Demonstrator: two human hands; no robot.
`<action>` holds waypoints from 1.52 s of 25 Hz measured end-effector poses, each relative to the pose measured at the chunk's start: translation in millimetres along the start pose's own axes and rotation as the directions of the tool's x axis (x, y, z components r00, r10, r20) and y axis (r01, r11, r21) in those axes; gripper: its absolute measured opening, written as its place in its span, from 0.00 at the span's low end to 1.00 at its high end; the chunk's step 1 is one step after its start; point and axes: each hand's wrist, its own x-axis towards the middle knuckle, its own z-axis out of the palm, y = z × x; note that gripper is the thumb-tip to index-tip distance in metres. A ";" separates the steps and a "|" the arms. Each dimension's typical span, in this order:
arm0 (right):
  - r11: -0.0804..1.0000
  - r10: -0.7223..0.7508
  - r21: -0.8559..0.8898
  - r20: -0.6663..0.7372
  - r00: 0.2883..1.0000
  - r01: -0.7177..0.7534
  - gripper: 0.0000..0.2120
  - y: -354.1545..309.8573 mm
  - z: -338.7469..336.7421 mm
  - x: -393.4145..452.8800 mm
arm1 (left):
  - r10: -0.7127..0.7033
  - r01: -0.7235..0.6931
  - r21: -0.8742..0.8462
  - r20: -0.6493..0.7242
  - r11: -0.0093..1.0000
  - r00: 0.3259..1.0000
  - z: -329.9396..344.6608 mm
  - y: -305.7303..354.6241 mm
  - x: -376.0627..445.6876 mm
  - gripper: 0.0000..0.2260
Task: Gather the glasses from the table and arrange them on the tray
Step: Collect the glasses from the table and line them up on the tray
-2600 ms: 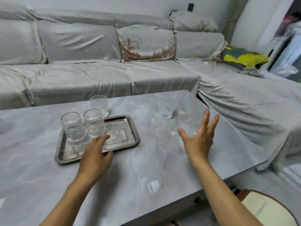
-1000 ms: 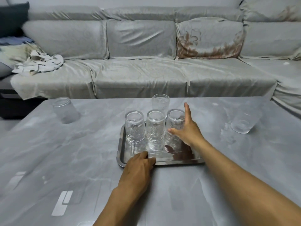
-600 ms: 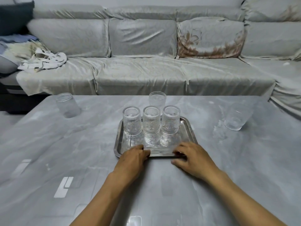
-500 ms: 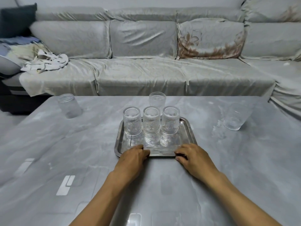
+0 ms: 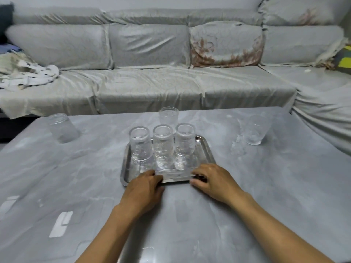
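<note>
A steel tray [image 5: 206, 149] lies mid-table with three ribbed glasses standing in a row on it: left [image 5: 140, 143], middle [image 5: 163, 145], right [image 5: 185, 142]. A fourth glass [image 5: 169, 115] stands on the table just behind the tray. Another glass [image 5: 62, 128] is at the far left of the table, and one more glass [image 5: 255, 132] at the right. My left hand [image 5: 144, 188] grips the tray's near rim at its left part. My right hand [image 5: 211, 180] holds the same rim at its right corner.
The grey marble-look table [image 5: 76, 186] reaches to a long grey covered sofa [image 5: 152, 88] behind and on the right. Crumpled white cloth [image 5: 32, 76] lies on the sofa's left seat. A yellow-green cushion [image 5: 344, 60] sits at the far right.
My right hand left the third glass on the tray and came down to the tray's near rim. Both hands now hold that rim; the left one stayed there.
</note>
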 end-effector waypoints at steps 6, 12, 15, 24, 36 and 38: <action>0.895 0.417 0.041 -0.428 0.802 -0.444 0.38 73.5 -58.8 30.9 | -0.074 0.072 -0.044 -0.053 0.996 0.996 2.9 6.1 9.7 0.15; 0.702 0.613 -0.223 -0.296 0.733 -0.676 0.17 145.0 -88.2 52.0 | -0.107 0.105 -0.032 -0.085 0.994 0.991 5.3 3.6 14.3 0.15; 0.798 0.532 -0.076 -0.378 0.758 -0.598 0.03 126.4 -84.2 40.4 | -0.131 0.132 0.008 -0.051 0.991 0.990 4.3 7.3 13.1 0.17; 0.153 0.286 0.981 0.075 0.955 -0.122 0.10 -87.7 -32.6 15.5 | -0.414 0.062 -0.997 0.078 -0.052 0.907 -43.8 37.2 0.1 0.35; 0.408 0.509 0.846 0.100 0.855 -0.342 0.22 -103.1 10.7 17.9 | -0.566 0.207 -0.667 -0.381 0.716 0.731 -37.4 -15.8 9.4 0.33; 0.434 0.496 0.836 0.089 0.864 -0.335 0.22 -99.6 11.5 18.1 | -0.530 0.202 -0.646 -0.364 0.736 0.766 -31.7 -16.6 13.5 0.34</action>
